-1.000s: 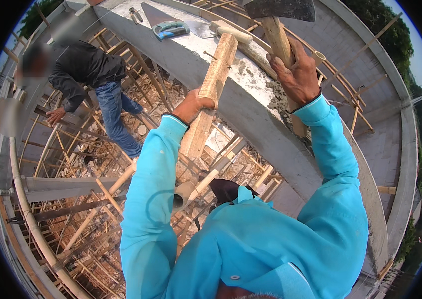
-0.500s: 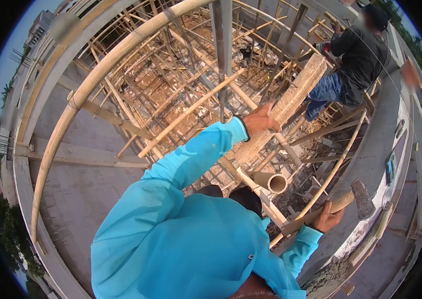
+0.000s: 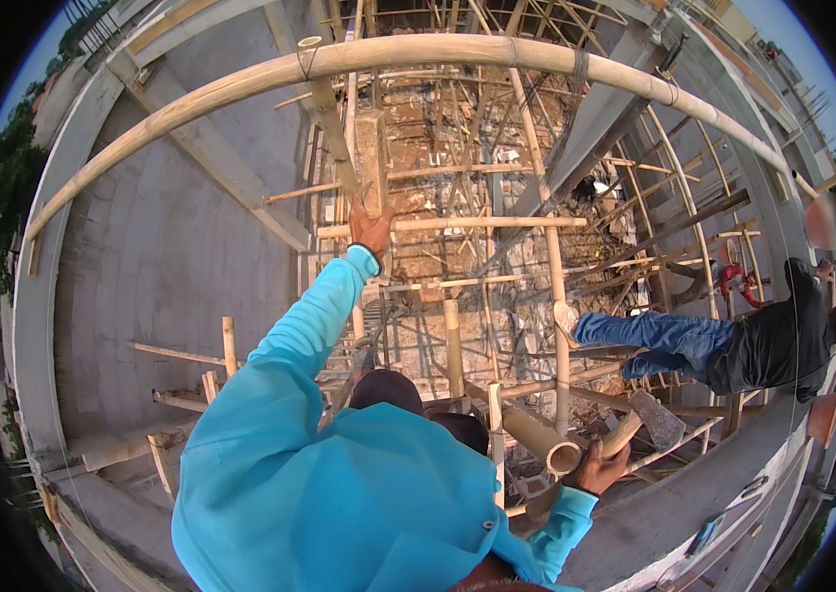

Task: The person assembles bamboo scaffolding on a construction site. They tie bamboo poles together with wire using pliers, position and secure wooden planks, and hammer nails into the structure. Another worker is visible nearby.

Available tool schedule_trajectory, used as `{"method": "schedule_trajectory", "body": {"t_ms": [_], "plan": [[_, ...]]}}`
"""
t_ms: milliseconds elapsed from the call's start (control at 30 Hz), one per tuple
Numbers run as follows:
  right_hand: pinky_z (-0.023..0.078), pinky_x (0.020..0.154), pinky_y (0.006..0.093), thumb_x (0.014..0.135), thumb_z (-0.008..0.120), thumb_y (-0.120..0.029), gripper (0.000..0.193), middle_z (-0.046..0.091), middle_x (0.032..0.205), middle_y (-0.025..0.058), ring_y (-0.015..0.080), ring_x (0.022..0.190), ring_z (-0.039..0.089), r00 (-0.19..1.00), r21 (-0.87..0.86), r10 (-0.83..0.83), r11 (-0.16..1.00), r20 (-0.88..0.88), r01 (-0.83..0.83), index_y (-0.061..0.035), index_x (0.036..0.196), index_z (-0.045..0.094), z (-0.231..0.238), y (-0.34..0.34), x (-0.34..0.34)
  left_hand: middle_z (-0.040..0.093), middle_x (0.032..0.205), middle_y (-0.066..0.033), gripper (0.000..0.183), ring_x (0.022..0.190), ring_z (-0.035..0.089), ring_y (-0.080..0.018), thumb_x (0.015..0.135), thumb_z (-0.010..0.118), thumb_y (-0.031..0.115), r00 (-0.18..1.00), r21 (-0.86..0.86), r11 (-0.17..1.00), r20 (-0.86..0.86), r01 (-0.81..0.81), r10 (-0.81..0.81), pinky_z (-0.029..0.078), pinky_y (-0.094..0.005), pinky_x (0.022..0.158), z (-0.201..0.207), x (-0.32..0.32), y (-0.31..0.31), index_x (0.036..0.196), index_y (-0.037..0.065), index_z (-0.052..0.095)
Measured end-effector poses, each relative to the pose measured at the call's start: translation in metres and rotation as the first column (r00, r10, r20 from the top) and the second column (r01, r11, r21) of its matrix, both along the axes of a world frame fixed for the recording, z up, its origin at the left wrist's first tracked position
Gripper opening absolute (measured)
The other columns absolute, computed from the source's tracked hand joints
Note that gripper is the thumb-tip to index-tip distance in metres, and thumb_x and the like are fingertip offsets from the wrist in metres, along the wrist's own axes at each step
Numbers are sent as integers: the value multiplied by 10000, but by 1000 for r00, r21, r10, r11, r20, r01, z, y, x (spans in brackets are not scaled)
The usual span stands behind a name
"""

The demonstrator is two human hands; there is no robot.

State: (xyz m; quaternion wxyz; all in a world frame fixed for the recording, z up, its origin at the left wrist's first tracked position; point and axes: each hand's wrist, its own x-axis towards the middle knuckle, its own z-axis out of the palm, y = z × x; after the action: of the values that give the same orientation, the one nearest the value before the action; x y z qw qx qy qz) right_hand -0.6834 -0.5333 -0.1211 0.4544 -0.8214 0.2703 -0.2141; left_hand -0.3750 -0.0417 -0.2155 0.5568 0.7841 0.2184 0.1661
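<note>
My left hand [image 3: 371, 235] stretches far forward and grips the near end of a thick, rough wooden beam [image 3: 370, 148]. The beam points away from me over the bamboo framework. Close to my body on the right, my right hand [image 3: 602, 468] is wrapped round the wooden handle of a hatchet [image 3: 657, 420]. Its broad grey metal head faces away to the right. A hollow bamboo tube [image 3: 563, 457] lies just left of that hand, its open end toward me. Below the beam, a horizontal bamboo pole [image 3: 477, 224] passes near my left hand.
A thick bamboo pole [image 3: 428, 54] arches across the far side. Grey concrete walls [image 3: 191, 227] enclose the left. Bamboo scaffolding stands over rubble-strewn ground. A co-worker in a dark top [image 3: 768, 345] and jeans is at the right. A tool with a blue part [image 3: 704, 533] lies on the right-hand ledge.
The view has swung left, so the co-worker appears lower at the right. The beam, earlier slanting up to the right, now points straight ahead. Both hands keep their holds.
</note>
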Motion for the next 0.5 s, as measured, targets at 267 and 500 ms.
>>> {"method": "schedule_trajectory", "body": {"t_ms": [267,500], "plan": [[513,827,438,744,697,-80,533,665,956,240,388,863,657,961,-289,165,930,-223,-226,54,1243,568,19,-27,40,411,1506,-290,879,1402,396,-426,862,741,380,935,113,936,163,-334,314,297,-446,1196,-61,123,116,1536,15,310],[508,789,495,757,723,-108,580,673,928,272,474,849,651,859,-586,169,667,-484,-461,-9,1304,556,28,-3,140,463,1496,-254,872,1375,457,-391,905,725,307,909,86,933,273,-349,315,359,-419,1173,-99,200,179,1585,48,245]]}}
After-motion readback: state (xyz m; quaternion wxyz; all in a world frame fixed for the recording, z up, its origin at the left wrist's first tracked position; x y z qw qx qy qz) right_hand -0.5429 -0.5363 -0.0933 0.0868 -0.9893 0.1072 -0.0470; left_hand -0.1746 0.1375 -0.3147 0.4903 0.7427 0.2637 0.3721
